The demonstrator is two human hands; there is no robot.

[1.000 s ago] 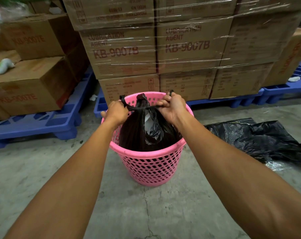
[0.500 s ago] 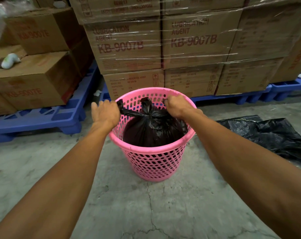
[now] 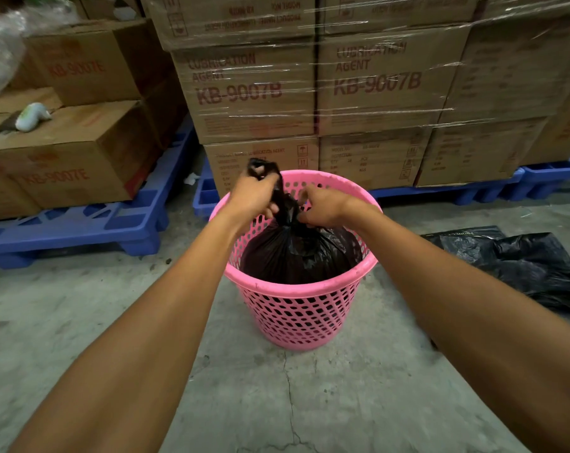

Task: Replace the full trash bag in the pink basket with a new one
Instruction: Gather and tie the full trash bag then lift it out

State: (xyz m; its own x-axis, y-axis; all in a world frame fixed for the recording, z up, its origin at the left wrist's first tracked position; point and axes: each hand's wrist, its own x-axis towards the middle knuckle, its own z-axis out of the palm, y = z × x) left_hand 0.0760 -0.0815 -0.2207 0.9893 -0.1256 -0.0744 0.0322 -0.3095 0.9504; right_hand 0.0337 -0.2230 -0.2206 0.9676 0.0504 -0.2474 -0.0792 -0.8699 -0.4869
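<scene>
Cardboard boxes (image 3: 71,158) are sitting on a blue plastic pallet (image 3: 90,223) over on the left, with red print reading "KB-9007E" on the sides. A small white object (image 3: 31,116) is lying on top of one box, too blurry to name. Next over, the shrink-wrapped stack (image 3: 309,86) is showing "LUBRICATION AGENT" and "KB-9007B" in red on two cartons; the smaller print on the lower cartons is mostly unreadable.

Front and centre, the pink basket (image 3: 296,318) is standing upright on the cracked concrete floor (image 3: 277,403), just in front of that stack. The full black trash bag (image 3: 296,253) is sitting inside it, gathered into a neck at the top. The left hand (image 3: 254,197) is clenching the twisted top of the bag, with a bit of black plastic poking up above the fist. The right hand (image 3: 326,206) is pinching the bag's neck right beside it, fingers curled onto the plastic, above the basket's opening.

Off to the right, another black plastic bag (image 3: 522,266) is lying flat and crumpled on the floor, well apart from the basket. Some pale lettering is running along its top edge, but I can't read it.
</scene>
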